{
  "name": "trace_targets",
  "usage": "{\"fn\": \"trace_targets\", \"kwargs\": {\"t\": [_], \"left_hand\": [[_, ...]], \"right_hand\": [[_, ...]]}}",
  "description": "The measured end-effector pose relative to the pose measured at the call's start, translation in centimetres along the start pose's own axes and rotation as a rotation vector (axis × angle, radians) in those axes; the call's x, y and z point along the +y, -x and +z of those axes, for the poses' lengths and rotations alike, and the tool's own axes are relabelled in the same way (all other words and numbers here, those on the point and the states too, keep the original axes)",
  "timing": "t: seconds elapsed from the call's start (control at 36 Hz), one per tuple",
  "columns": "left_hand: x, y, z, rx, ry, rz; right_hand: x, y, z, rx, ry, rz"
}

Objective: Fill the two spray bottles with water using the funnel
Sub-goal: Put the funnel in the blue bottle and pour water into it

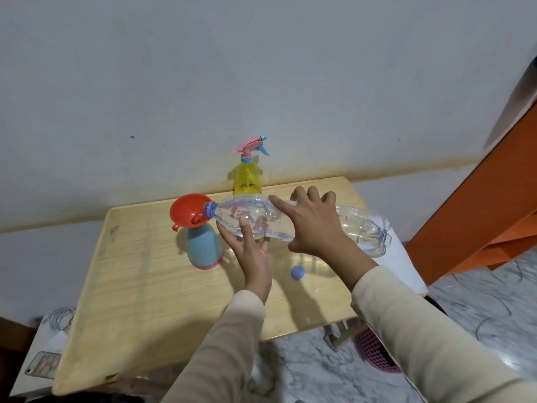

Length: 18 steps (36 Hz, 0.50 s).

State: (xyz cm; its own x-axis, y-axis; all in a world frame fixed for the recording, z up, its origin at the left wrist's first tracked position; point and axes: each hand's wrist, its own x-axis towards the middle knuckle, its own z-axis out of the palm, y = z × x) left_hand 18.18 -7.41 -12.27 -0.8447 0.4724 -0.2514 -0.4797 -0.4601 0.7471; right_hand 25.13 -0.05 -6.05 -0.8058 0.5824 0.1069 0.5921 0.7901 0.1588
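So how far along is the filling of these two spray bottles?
Done: nothing for certain. In hand: the left hand and right hand tip a clear plastic water bottle into the red funnel on the blue spray bottle; a loose blue cap lies on the wooden table. Left: the yellow spray bottle behind, trigger head on, fill level unreadable.

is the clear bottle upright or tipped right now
Tipped, almost horizontal: the clear bottle points its mouth into the red funnel on the blue spray bottle, base out to the right.
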Motion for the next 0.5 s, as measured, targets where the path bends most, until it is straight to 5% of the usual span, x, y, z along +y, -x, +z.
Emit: {"fn": "trace_targets", "kwargs": {"t": [0.5], "left_hand": [[0.18,-0.08,0.58,0.014,0.004,-0.032]], "right_hand": [[0.19,-0.36,-0.33,0.004,0.029,0.0]]}}
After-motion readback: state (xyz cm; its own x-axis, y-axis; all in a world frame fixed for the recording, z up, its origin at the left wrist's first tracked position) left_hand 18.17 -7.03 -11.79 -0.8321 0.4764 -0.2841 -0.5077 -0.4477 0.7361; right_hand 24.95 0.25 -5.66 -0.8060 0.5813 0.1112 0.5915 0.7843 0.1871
